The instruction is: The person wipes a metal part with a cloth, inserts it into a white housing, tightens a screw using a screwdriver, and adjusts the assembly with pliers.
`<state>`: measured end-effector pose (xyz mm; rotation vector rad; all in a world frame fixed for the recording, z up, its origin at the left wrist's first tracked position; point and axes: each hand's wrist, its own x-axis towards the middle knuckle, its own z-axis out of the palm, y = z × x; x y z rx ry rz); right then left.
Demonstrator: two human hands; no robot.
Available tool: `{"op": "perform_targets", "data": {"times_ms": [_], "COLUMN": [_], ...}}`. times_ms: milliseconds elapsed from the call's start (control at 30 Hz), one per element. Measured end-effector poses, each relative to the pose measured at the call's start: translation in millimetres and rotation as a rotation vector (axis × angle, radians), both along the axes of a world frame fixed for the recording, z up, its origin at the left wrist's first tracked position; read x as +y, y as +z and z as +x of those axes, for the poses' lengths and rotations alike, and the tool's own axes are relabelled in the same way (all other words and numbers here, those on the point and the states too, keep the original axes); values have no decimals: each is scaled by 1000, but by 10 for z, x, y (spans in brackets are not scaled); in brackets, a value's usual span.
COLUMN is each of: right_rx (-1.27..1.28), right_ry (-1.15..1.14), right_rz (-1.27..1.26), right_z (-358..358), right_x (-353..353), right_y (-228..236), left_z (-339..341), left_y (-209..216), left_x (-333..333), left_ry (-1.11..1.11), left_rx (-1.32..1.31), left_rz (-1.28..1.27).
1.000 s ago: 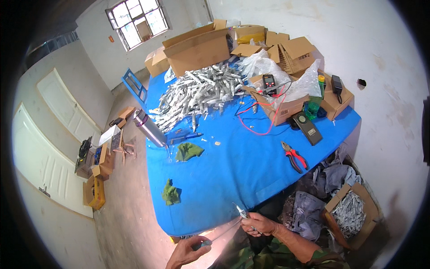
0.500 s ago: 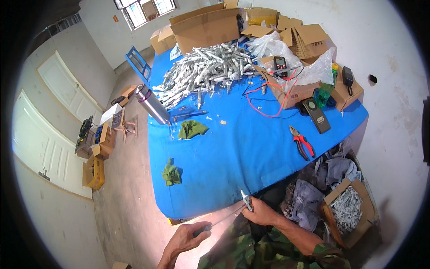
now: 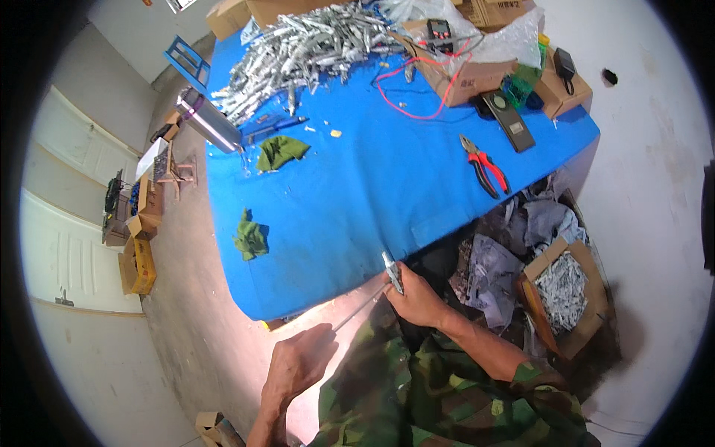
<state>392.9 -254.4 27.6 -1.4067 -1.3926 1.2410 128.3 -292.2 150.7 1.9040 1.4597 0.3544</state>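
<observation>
Gripping is observed at both hands; the left hand [image 3: 298, 361] is closed about the near end of a thin rod [image 3: 361, 309], that end being hidden by the fingers and slightly blurred; the right hand [image 3: 417, 299] is clenched on a small silver-white piece [image 3: 391, 272], pinched between thumb and fingers, its pale tip pointing up and away from the person. The rod slants upward from the left hand to the right hand; whether its far end touches or enters the small piece cannot be told. Both hands are located at the near edge of the table, above the camouflage clothing [image 3: 454, 387] on the person's lap; the small piece shows against the edge of the blue tablecloth [image 3: 320, 201].

On the cloth: one crumpled green rag [image 3: 251, 235] near the left edge; a second green rag [image 3: 281, 153] beyond it; a steel flask [image 3: 208, 121], appearing tilted in this view, at the left; a large heap of silver-white pieces [image 3: 305, 48] toward the far end; pliers [image 3: 484, 165] with red and black handles at the right, near a dark flat device [image 3: 510, 123]; a multimeter [image 3: 439, 33] with a red lead looping onto the cloth. Below the right edge stands an open carton [image 3: 541, 320] holding similar pieces; grey plastic bags [image 3: 491, 276] lie just beside it.
</observation>
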Motion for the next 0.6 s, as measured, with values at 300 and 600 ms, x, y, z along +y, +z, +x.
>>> {"op": "perform_targets", "data": {"times_ms": [300,600], "right_rx": [-78,-356], "right_ry": [-63,-10], "right_rz": [-5,118], "right_z": [-25,30], "right_x": [-58,-40], "right_y": [90,3], "left_z": [74,128], "left_y": [20,-3], "left_x": [-36,-169], "left_ry": [15,37], "left_rx": [10,7], "left_rz": [-33,-97]}}
